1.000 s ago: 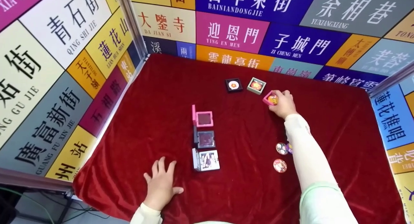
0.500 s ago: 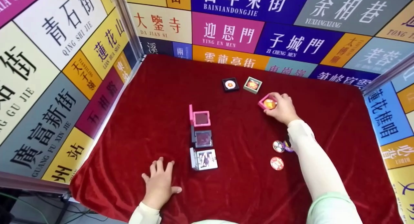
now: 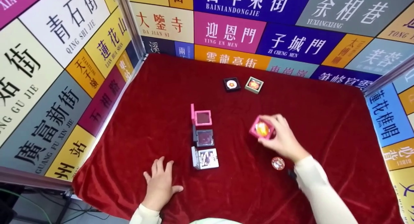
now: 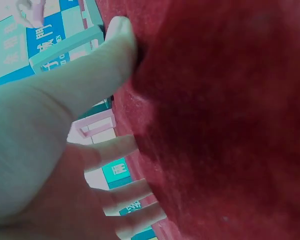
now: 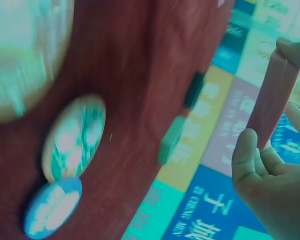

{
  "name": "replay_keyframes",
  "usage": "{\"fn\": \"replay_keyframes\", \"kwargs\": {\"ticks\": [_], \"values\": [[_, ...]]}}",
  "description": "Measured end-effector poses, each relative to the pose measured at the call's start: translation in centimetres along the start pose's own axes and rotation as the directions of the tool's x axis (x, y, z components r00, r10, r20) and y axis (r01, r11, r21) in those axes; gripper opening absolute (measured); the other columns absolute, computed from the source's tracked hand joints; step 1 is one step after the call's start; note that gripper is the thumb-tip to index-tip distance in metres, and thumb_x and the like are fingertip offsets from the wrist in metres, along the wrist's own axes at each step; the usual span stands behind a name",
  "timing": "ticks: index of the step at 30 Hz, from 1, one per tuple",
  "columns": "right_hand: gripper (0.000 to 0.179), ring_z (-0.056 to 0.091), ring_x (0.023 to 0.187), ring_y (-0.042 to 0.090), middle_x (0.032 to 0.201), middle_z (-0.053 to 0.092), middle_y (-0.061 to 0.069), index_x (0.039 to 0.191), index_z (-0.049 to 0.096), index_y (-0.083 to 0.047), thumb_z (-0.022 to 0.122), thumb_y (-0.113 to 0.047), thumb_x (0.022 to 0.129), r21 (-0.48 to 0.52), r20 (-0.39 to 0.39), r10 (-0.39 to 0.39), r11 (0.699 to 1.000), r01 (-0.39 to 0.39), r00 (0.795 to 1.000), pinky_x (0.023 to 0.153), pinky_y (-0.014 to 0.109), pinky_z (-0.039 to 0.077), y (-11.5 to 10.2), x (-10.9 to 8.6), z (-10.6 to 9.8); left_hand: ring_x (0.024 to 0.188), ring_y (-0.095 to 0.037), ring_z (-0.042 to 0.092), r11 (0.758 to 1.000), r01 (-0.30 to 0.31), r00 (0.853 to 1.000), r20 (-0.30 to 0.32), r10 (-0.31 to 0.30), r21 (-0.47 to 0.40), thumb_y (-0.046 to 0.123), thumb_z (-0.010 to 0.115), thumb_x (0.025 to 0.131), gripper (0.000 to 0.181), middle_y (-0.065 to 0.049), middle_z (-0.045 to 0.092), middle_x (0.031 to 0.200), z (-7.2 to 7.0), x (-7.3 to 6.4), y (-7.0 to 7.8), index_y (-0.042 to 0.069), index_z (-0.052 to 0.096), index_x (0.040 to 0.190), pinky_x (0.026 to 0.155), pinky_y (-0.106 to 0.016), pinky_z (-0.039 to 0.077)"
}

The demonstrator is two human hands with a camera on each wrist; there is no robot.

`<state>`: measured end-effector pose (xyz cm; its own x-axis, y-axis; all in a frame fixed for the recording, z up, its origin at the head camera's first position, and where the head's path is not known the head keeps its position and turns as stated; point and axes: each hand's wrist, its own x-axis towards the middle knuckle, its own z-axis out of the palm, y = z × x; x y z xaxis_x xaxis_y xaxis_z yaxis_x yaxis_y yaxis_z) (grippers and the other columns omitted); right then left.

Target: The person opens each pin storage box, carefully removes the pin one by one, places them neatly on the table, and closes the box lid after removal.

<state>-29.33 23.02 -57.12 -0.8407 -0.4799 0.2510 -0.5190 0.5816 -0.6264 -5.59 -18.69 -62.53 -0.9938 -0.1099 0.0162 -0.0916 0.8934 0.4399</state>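
Observation:
My right hand (image 3: 286, 140) holds a small pink square box (image 3: 253, 132) above the red cloth, thumb and fingers on opposite sides. A shiny orange-yellow round piece (image 3: 263, 129) shows in its face. In the right wrist view the box (image 5: 273, 100) appears edge-on, pinched at its ends. My left hand (image 3: 160, 185) rests on the cloth with fingers spread, holding nothing. To its right stand three small boxes with raised lids: pink (image 3: 203, 117), dark (image 3: 205, 138) and silver-white (image 3: 207, 158). A round badge (image 3: 278, 163) lies below my right hand.
At the back sit a black box (image 3: 232, 84) with a white round piece and a green box (image 3: 254, 84) with an orange one. More round badges (image 5: 75, 137) show in the right wrist view. Printed panels (image 3: 231, 32) wall the red-covered table (image 3: 155, 114).
My right hand has brought the pink box nearer and slightly left, away from the green box, its face now turned more upward. The left hand stays put.

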Motion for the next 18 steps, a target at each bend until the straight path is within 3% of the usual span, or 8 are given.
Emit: {"fn": "replay_keyframes", "kwargs": {"ticks": [6, 10, 14, 18], "values": [[0.093, 0.052, 0.111, 0.021, 0.122, 0.058, 0.006, 0.153, 0.061, -0.019, 0.101, -0.019, 0.069, -0.084, 0.003, -0.056, 0.995, 0.056, 0.998, 0.083, 0.046, 0.052, -2.7, -3.5, 0.1, 0.141, -0.053, 0.045, 0.997, -0.070, 0.994, -0.086, 0.067, -0.031, 0.033, 0.102, 0.072, 0.096, -0.029, 0.052, 0.148, -1.3, 0.5, 0.6, -0.006, 0.057, 0.148, 0.100, -0.087, 0.036], [0.095, 0.053, 0.111, 0.021, 0.123, 0.059, 0.005, 0.154, 0.059, -0.019, 0.100, -0.021, 0.068, -0.098, 0.007, -0.107, 0.989, 0.107, 0.994, 0.085, 0.042, 0.051, -4.4, -4.3, 0.1, 0.132, -0.042, 0.058, 0.975, -0.202, 0.969, -0.164, 0.185, -0.091, 0.029, 0.094, 0.087, 0.075, -0.021, 0.064, 0.140, -3.1, 2.1, 2.4, -0.003, 0.061, 0.146, 0.107, -0.067, 0.046], [0.095, 0.053, 0.114, 0.023, 0.125, 0.059, 0.006, 0.156, 0.058, -0.018, 0.098, -0.021, 0.069, -0.082, 0.026, -0.192, 0.978, 0.194, 0.981, 0.092, 0.040, 0.048, -7.0, -4.3, 0.5, 0.131, -0.027, 0.059, 0.910, -0.337, 0.935, -0.198, 0.293, -0.243, 0.026, 0.088, 0.094, 0.063, -0.009, 0.067, 0.139, -3.8, 3.5, 5.4, 0.005, 0.063, 0.148, 0.112, -0.048, 0.048], [0.097, 0.052, 0.115, 0.021, 0.127, 0.058, 0.004, 0.158, 0.056, -0.019, 0.096, -0.022, 0.069, -0.067, 0.059, -0.282, 0.956, 0.286, 0.958, 0.091, 0.038, 0.052, -10.5, -4.3, 1.1, 0.138, -0.023, 0.051, 0.814, -0.469, 0.882, -0.230, 0.411, -0.344, 0.034, 0.091, 0.091, 0.079, -0.005, 0.058, 0.151, -3.6, 4.3, 9.0, 0.009, 0.056, 0.157, 0.116, -0.041, 0.045]]}}
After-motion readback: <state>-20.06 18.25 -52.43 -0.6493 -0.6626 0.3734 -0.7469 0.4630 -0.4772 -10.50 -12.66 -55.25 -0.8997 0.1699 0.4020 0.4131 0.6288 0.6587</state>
